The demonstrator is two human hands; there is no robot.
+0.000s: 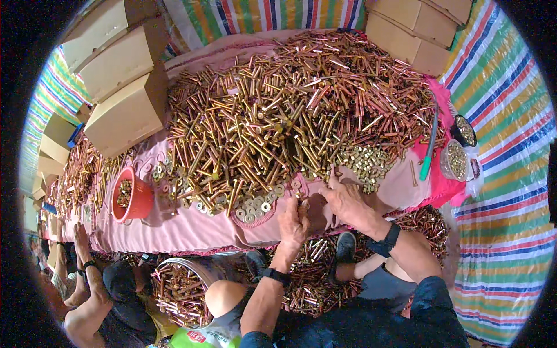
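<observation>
Dark sleeves [436, 298] lie nearest, below both hands. Washers [253, 210] spread just left of the left hand [293, 221], its fingers curled nearly together. Nuts [366, 166] lie beyond and right of the right hand [349, 202], its index finger extended; what either hand grips, I cannot tell. Bolts [249, 142] heap beyond both. Bare pink cloth [400, 188] leaves room right of the right hand, toward a green-handled tool [427, 165]; its front edge passes beneath the wrists.

Bolts [249, 124] glossy metal; tablecloth [174, 233] matt fabric; basin [143, 198] smooth plastic.
</observation>
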